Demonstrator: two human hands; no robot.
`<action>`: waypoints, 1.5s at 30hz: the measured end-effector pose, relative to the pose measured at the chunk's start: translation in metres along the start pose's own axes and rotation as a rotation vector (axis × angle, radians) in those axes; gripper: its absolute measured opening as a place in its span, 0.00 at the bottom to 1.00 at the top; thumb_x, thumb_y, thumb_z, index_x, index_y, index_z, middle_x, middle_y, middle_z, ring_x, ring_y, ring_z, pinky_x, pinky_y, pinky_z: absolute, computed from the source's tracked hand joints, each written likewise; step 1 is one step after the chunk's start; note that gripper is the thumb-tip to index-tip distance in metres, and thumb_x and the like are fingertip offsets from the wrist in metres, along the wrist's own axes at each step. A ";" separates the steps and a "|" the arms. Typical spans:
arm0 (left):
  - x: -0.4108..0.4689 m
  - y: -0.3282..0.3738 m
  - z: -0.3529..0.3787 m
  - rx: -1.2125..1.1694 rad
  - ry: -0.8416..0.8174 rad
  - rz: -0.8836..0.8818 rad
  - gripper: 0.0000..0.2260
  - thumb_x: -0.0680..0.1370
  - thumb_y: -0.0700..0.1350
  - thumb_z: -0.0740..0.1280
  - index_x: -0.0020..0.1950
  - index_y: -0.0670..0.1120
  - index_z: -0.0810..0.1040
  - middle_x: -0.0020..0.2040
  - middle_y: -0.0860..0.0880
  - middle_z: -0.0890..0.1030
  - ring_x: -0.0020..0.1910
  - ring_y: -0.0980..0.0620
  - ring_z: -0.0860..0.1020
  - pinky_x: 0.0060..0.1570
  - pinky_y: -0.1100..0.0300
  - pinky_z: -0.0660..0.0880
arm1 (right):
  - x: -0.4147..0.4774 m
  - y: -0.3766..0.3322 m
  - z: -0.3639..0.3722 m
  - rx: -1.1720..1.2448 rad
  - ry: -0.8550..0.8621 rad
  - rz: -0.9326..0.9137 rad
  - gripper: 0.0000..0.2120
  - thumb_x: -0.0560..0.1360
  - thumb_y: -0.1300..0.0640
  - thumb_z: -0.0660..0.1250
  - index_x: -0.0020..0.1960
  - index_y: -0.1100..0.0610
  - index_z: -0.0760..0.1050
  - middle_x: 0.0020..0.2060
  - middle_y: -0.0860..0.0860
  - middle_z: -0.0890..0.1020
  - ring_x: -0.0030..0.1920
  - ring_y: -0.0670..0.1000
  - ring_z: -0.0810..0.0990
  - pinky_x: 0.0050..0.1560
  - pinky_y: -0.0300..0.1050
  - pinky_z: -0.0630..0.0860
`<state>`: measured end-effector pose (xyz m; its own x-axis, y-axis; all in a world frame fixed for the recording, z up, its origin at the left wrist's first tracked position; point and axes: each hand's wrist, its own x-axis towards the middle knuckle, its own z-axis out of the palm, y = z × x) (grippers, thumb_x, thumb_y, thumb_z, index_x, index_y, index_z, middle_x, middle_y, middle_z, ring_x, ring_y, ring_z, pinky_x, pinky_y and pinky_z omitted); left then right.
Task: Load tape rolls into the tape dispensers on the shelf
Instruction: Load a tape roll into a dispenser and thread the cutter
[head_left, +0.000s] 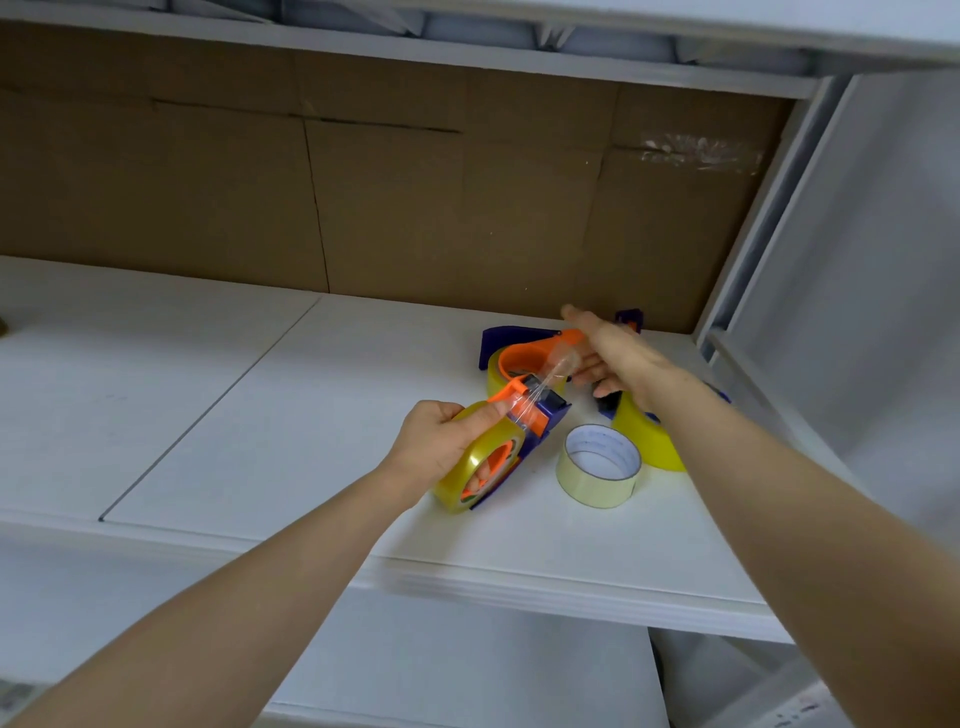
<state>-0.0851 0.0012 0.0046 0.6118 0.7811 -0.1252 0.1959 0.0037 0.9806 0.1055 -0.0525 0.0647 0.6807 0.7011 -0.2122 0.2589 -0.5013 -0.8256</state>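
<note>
The shelf (260, 415) is white, its back panel (415, 197) plain brown cardboard. The held dispenser (540, 421) is purple with orange parts and carries a clear yellowish roll (480, 462). The second dispenser (519, 353) is purple and orange too. A loose roll (597, 467) is pale cream, another (649, 441) bright yellow.

White shelf (218, 415), brown cardboard backing (363, 197), white side panel (857, 260).
</note>
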 end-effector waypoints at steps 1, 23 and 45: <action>0.000 0.000 0.000 -0.004 -0.004 -0.002 0.15 0.73 0.55 0.69 0.36 0.43 0.78 0.24 0.51 0.81 0.22 0.56 0.77 0.26 0.65 0.76 | -0.003 0.004 0.002 0.001 -0.046 -0.028 0.22 0.73 0.39 0.62 0.50 0.58 0.77 0.42 0.54 0.83 0.42 0.52 0.80 0.35 0.42 0.71; 0.004 -0.004 0.004 0.094 0.063 0.006 0.25 0.72 0.58 0.68 0.45 0.35 0.80 0.38 0.37 0.82 0.32 0.45 0.79 0.47 0.46 0.79 | -0.004 0.014 0.035 -0.371 0.322 -0.413 0.13 0.79 0.56 0.57 0.55 0.58 0.78 0.48 0.58 0.82 0.44 0.56 0.78 0.41 0.45 0.73; 0.002 -0.004 -0.010 -0.106 -0.127 -0.039 0.09 0.77 0.43 0.64 0.40 0.40 0.77 0.26 0.47 0.81 0.24 0.51 0.78 0.28 0.64 0.77 | 0.007 0.030 0.045 -0.444 0.429 -0.420 0.16 0.81 0.51 0.53 0.63 0.54 0.73 0.52 0.58 0.82 0.52 0.59 0.80 0.43 0.46 0.74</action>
<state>-0.0923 0.0088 0.0021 0.6984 0.6940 -0.1749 0.1434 0.1037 0.9842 0.0872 -0.0403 0.0146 0.6476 0.6651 0.3718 0.7465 -0.4561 -0.4844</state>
